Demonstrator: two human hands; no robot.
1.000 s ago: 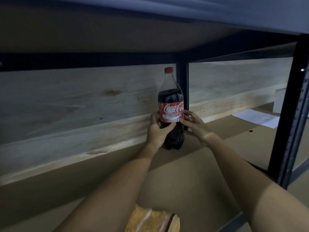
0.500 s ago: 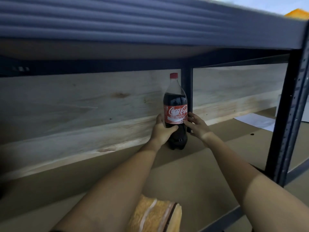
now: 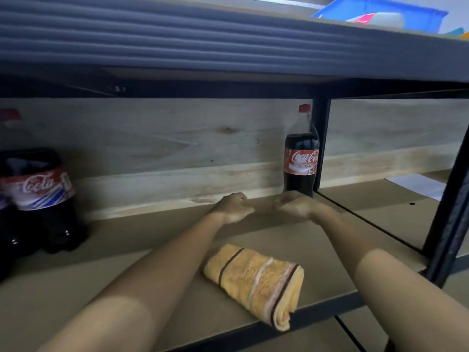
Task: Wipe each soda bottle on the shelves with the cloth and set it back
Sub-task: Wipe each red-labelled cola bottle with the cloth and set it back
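Note:
A cola bottle [image 3: 301,151] with a red cap and red label stands upright at the back of the shelf board [image 3: 162,240], against the wooden back wall. Both hands are off it, just in front of its base. My left hand [image 3: 234,208] and my right hand [image 3: 294,205] hang close together with fingers loosely curled, holding nothing. A folded yellow striped cloth [image 3: 256,282] lies on the shelf near the front edge, between my forearms. More cola bottles [image 3: 40,196] stand at the far left, blurred.
A dark metal upright [image 3: 321,146] stands right behind the bottle; another post [image 3: 451,219] is at the right front. The upper shelf's beam [image 3: 228,47] runs low overhead, with a blue bin [image 3: 380,11] on top. White paper [image 3: 416,185] lies at right.
Both hands have let go of the cola bottle and drawn back toward me. The bottle stays standing at the back. The view has pulled back, showing the cloth and the left bottles.

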